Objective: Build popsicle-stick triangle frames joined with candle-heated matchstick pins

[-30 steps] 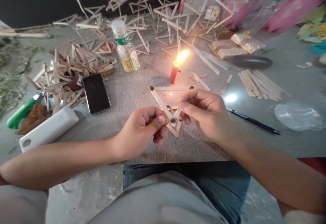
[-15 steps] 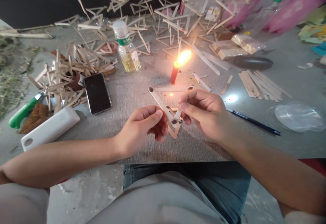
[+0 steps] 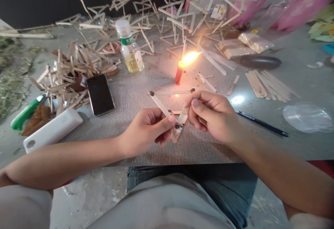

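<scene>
My left hand (image 3: 153,126) pinches a small frame of flat wooden sticks (image 3: 159,103) between thumb and fingers. The sticks meet at dark, blackened joints, one just right of my left fingertips. My right hand (image 3: 212,116) is curled beside the frame, its fingertips at the upper end of a short slanting stick (image 3: 182,116). Whether these fingers grip that stick or something small is hidden. Just beyond the frame stands a lit red candle (image 3: 179,74), its flame leaning right.
Left are a bottle of yellow liquid (image 3: 134,60), a phone (image 3: 100,95), a white holed object (image 3: 53,130), a green-handled tool (image 3: 27,114) and a stick pile (image 3: 60,71). Stick structures (image 3: 169,13) spread behind. Right lie loose sticks (image 3: 263,84), a pen (image 3: 263,124) and clear plastic (image 3: 306,117).
My right thumb has slid off the short stick, and the right fingers have curled more. My left thumb has moved right along the frame, which has shifted slightly left.
</scene>
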{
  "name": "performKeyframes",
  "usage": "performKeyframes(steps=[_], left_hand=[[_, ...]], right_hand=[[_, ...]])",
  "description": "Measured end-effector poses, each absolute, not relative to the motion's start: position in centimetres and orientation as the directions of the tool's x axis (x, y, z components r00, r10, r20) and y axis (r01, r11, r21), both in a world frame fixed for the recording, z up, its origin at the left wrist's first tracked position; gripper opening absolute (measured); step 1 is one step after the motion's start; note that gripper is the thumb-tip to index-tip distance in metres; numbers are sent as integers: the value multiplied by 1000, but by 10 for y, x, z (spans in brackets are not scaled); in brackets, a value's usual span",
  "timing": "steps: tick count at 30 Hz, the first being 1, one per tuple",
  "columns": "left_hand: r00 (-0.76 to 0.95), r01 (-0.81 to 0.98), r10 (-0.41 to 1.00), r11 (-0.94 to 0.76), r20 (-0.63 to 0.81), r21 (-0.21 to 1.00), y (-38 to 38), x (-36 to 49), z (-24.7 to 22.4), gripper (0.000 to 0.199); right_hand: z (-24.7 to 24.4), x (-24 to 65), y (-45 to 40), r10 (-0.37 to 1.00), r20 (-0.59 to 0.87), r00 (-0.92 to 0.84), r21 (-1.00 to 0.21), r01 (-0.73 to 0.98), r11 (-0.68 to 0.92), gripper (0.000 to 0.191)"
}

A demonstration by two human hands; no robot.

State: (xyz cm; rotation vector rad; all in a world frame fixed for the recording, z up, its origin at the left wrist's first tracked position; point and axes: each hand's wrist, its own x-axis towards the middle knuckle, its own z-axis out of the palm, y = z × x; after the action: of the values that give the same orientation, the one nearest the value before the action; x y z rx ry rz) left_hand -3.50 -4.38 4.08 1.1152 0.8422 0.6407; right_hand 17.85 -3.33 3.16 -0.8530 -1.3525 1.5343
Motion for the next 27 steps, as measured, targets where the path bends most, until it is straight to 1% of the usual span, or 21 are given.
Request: performKeyframes(steps=[5,8,14,17,20,24,27], left_hand=[[519,-18,822,286,-235,958,-44,-35,39,45],[501,-11,836,262,-222,965,-46,-37,37,50],[533,-43,828,233,-175,971,-51,-42,26,52],[556,-84,826,166,-93,982,-53,-44,20,57],[545,-111,838,90,-15,990,-55,-48,16,63],[521,-147,853,70,17,987,-57,-51,12,54],[517,-177,855,58,43,982,-58,-50,10,45]], right_hand=[[33,180,-35,933,94,-347,-980,-195,26,26],[33,180,-37,938,115,-327,-982,-177,59,28],[32,180,-39,945,265,-191,-961,-137,242,35],[32,180,-40,932,346,-106,-935,-114,335,35],[31,181,-38,909,415,-25,-902,-145,407,32],[28,181,-32,877,472,91,-869,-123,480,28],[26,180,-30,819,562,116,-823,-21,568,18]])
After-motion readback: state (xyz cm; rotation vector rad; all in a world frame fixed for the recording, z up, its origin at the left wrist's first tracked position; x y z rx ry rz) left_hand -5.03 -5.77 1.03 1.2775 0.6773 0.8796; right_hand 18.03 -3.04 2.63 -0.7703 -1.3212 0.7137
